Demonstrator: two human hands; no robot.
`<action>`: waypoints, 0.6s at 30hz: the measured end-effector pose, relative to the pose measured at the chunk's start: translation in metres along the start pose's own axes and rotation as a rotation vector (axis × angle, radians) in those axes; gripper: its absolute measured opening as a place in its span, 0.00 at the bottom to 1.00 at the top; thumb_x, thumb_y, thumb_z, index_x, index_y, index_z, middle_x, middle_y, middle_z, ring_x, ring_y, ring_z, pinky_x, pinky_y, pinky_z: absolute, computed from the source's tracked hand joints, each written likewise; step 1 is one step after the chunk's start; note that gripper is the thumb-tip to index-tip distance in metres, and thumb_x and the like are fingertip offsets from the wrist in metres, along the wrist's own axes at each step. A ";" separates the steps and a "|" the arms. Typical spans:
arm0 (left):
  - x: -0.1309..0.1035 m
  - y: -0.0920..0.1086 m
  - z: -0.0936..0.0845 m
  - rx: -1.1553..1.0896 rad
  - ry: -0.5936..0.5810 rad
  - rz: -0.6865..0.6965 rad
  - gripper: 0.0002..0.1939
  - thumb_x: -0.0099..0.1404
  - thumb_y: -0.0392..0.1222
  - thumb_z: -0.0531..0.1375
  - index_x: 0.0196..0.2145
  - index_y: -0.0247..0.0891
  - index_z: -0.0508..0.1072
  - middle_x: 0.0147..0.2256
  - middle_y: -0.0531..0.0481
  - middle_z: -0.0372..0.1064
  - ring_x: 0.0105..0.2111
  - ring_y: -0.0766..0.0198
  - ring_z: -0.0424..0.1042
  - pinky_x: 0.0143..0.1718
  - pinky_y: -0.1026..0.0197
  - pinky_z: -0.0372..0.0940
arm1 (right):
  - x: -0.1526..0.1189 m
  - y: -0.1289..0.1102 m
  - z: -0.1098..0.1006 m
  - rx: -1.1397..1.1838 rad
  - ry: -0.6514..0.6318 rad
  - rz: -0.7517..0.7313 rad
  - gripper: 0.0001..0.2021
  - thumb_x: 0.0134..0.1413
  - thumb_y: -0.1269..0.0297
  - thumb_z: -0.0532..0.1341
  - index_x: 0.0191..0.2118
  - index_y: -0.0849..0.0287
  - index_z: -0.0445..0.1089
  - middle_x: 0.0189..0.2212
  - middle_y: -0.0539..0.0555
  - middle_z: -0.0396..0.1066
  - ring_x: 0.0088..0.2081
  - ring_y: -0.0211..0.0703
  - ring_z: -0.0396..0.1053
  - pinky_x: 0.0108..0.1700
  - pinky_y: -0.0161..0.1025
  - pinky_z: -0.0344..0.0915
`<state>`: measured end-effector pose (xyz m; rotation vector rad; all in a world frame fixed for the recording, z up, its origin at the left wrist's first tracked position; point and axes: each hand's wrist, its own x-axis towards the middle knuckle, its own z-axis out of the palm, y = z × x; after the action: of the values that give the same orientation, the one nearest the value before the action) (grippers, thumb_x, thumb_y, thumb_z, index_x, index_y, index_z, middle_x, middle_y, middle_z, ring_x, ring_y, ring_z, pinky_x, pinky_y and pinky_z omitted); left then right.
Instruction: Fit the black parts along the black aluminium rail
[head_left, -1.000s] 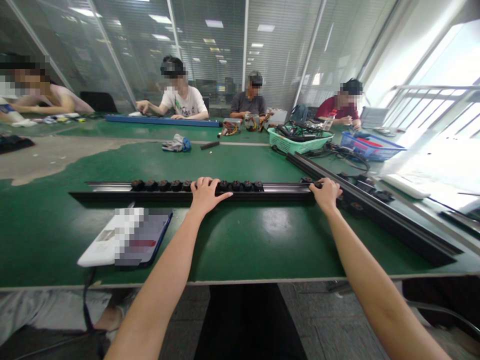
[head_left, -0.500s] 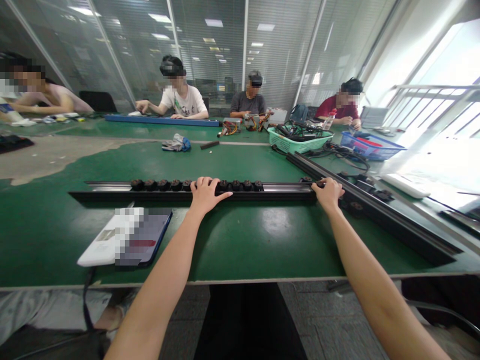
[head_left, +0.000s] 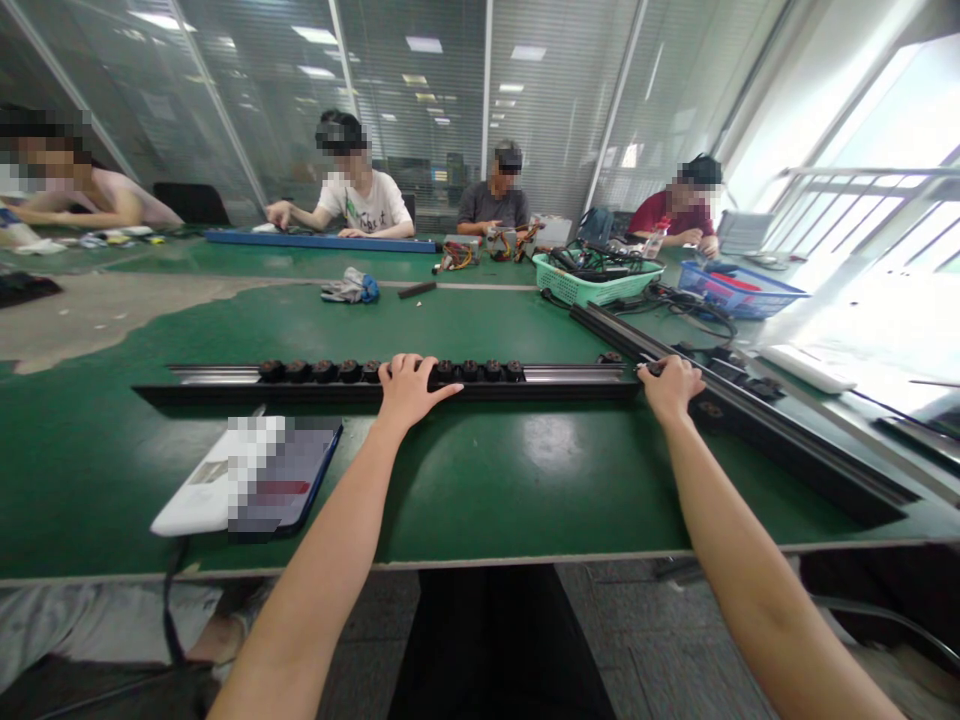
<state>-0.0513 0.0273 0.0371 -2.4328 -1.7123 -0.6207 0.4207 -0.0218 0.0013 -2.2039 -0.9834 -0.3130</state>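
Fingers of my left hand (head_left: 407, 390) spread across the rail (head_left: 555, 392)

It lies on the desk (head_left: 525, 500), rollers (head_left: 325, 371) either side of that hand. My right hand (head_left: 670, 388) is by its right end, fingers bent together; I cannot tell what they pinch. I judge it stiff, weighty, best held by the long walls.

From my viewpoint, a shallow green plastic basket (head_left: 581, 287) heaped with black cables sits across the table, just beside a blue plastic basket (head_left: 750, 300) with something red inside. I see a grey-and-blue crumpled glove-like bundle (head_left: 350, 287) near a short dark strip (head_left: 417, 290). Farther back, a long blue bar (head_left: 322, 241) lies before a person in a white printed T-shirt (head_left: 367, 205).
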 end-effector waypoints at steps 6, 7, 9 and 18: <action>0.000 0.000 -0.001 -0.009 -0.008 -0.006 0.35 0.66 0.72 0.53 0.59 0.45 0.71 0.58 0.37 0.65 0.61 0.41 0.55 0.62 0.40 0.49 | 0.002 0.011 -0.005 -0.058 -0.010 -0.011 0.16 0.56 0.53 0.60 0.44 0.59 0.74 0.45 0.66 0.66 0.51 0.63 0.55 0.51 0.60 0.51; 0.000 0.000 -0.001 -0.009 -0.010 -0.007 0.35 0.66 0.72 0.53 0.60 0.45 0.71 0.58 0.37 0.65 0.61 0.41 0.54 0.62 0.40 0.49 | 0.002 0.011 -0.005 -0.066 -0.018 -0.025 0.17 0.56 0.54 0.60 0.45 0.59 0.74 0.45 0.66 0.66 0.51 0.63 0.55 0.51 0.59 0.51; 0.000 0.000 -0.001 -0.008 -0.009 -0.009 0.35 0.66 0.72 0.53 0.60 0.45 0.71 0.58 0.37 0.65 0.61 0.41 0.55 0.62 0.40 0.49 | 0.001 0.011 -0.007 -0.076 -0.025 -0.046 0.18 0.57 0.57 0.59 0.49 0.59 0.75 0.46 0.67 0.66 0.52 0.63 0.55 0.51 0.58 0.50; -0.001 -0.001 -0.001 -0.014 0.004 -0.001 0.35 0.66 0.72 0.54 0.59 0.45 0.71 0.58 0.37 0.66 0.61 0.41 0.55 0.61 0.40 0.49 | -0.003 0.002 -0.016 -0.051 -0.002 -0.074 0.21 0.55 0.67 0.52 0.50 0.63 0.76 0.42 0.67 0.69 0.49 0.62 0.57 0.51 0.57 0.50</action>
<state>-0.0522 0.0267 0.0373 -2.4377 -1.7140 -0.6398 0.4211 -0.0357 0.0102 -2.2170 -1.0710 -0.3732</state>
